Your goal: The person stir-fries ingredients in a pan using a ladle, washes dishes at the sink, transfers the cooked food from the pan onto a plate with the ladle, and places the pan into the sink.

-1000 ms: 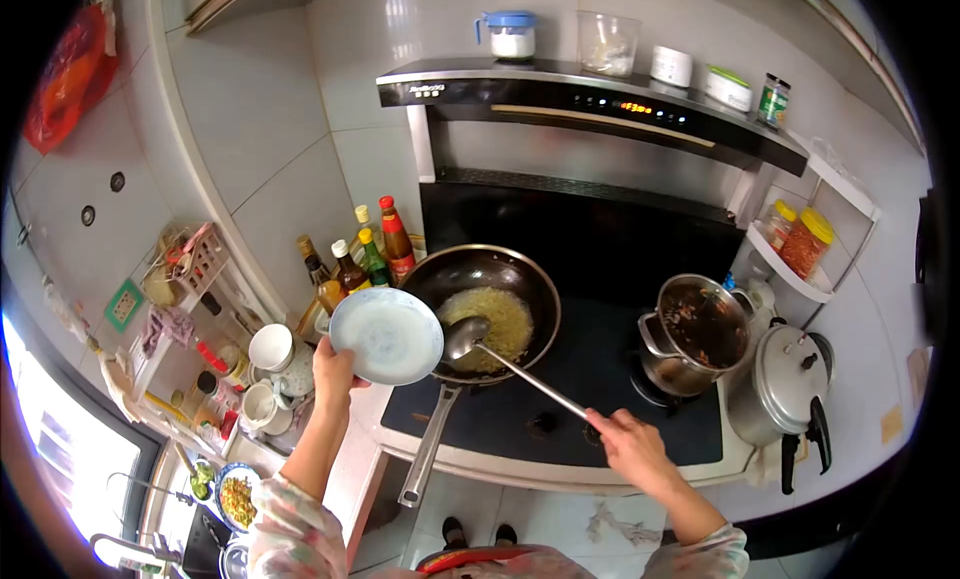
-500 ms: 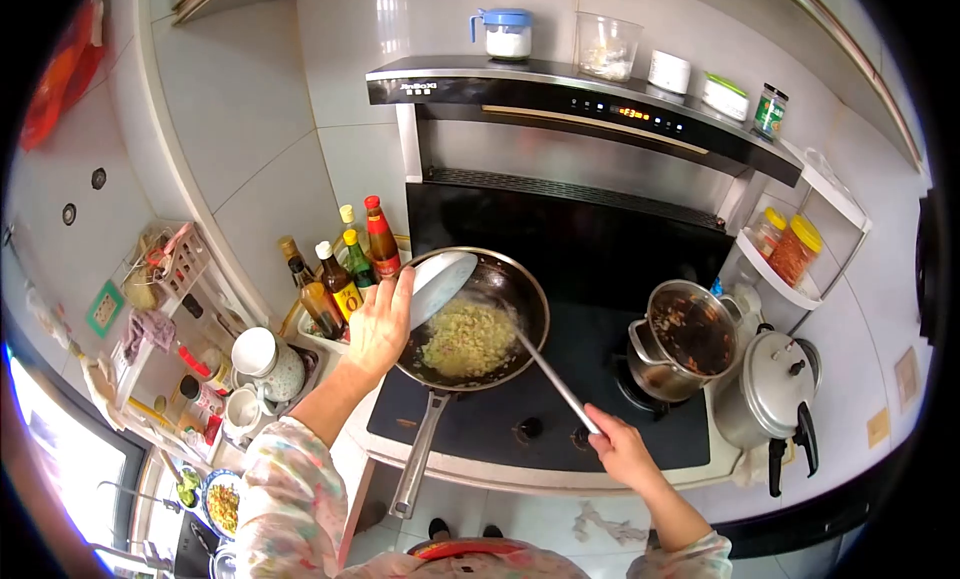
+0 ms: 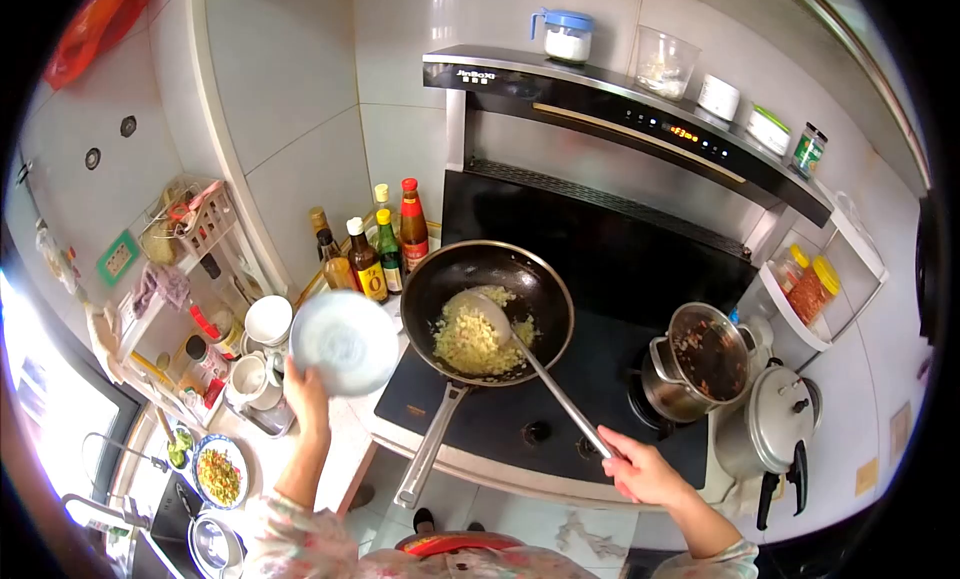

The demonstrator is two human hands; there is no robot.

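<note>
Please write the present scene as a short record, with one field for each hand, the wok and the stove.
left hand: holds a pale plate by its edge
right hand: grips the handle of a metal ladle
wok: chopped pale food inside, ladle's bowl in it
stove: wok at left, steel pot at right

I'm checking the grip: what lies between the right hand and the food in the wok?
The ladle's handle, crossing the wok rim, in the head view.
</note>
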